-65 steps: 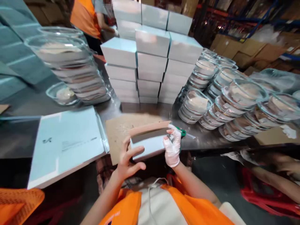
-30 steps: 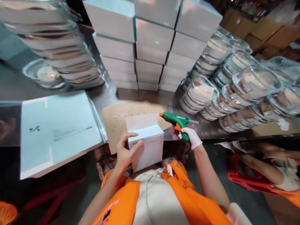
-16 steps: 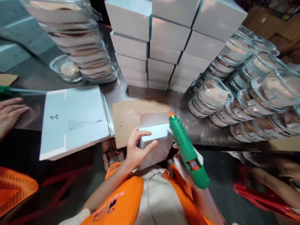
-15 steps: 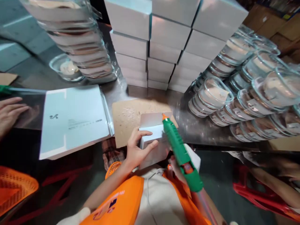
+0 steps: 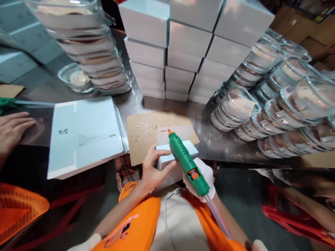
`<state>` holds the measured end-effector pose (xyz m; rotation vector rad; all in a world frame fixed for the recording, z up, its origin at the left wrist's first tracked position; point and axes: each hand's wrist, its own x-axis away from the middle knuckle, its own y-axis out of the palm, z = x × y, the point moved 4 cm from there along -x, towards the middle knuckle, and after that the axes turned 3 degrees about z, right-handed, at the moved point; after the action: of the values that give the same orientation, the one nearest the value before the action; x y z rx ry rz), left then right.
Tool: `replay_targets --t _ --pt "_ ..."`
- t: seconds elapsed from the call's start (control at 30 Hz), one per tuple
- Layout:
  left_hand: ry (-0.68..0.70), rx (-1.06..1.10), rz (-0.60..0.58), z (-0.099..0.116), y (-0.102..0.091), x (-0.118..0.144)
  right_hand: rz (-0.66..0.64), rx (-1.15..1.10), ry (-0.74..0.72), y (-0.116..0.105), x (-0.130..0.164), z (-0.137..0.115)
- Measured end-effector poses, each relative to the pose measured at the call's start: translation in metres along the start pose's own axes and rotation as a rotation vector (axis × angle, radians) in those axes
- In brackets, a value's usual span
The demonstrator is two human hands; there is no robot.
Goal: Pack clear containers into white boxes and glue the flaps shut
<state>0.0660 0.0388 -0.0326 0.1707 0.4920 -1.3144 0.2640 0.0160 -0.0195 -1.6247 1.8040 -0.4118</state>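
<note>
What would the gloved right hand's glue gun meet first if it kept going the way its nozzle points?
Probably the open flap of the small white box, right at the nozzle of the glue gun in the right hand; depth is unclear.

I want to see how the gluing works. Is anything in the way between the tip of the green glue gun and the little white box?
Nothing visible is. The glue gun, held in the gloved right hand, has its orange tip right at the open flap of the white box. The bare left hand grips the box's left side, away from the tip.
</note>
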Motion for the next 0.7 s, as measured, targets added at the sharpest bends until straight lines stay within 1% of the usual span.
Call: replay_targets --t 0.07,0.17,0.23,0.3,0.33,0.47,0.53,0.6,0.67,0.7 --pt "-0.028 0.017 0.009 -0.002 -0.004 0.0 0.047 -0.054 0.095 -0.01 0.003 0.011" --pt "-0.063 0.004 0.03 -0.006 -0.011 0.0 0.118 -0.249 0.364 -0.029 0.009 0.035" --pt "-0.09 -0.001 0.039 -0.009 -0.016 -0.001 0.154 -0.319 0.495 -0.039 0.01 0.049" --pt "-0.128 0.001 0.04 -0.01 -0.019 -0.003 0.165 -0.327 0.55 -0.045 0.002 0.059" --pt "-0.146 0.007 0.036 -0.01 -0.02 -0.004 0.148 -0.343 0.579 -0.045 -0.005 0.064" --pt "-0.226 0.072 0.007 -0.007 -0.018 -0.007 -0.048 -0.411 0.706 -0.026 -0.043 0.083" --pt "-0.257 0.086 0.005 -0.005 -0.017 -0.008 -0.109 -0.388 0.743 -0.021 -0.06 0.091" --pt "-0.264 0.092 0.01 -0.004 -0.017 -0.008 -0.096 -0.321 0.747 -0.027 -0.069 0.096" --pt "-0.262 0.106 0.009 -0.003 -0.017 -0.008 -0.029 -0.234 0.73 -0.04 -0.07 0.093" --pt "-0.263 0.115 0.002 -0.002 -0.016 -0.008 0.026 -0.197 0.706 -0.047 -0.07 0.088"
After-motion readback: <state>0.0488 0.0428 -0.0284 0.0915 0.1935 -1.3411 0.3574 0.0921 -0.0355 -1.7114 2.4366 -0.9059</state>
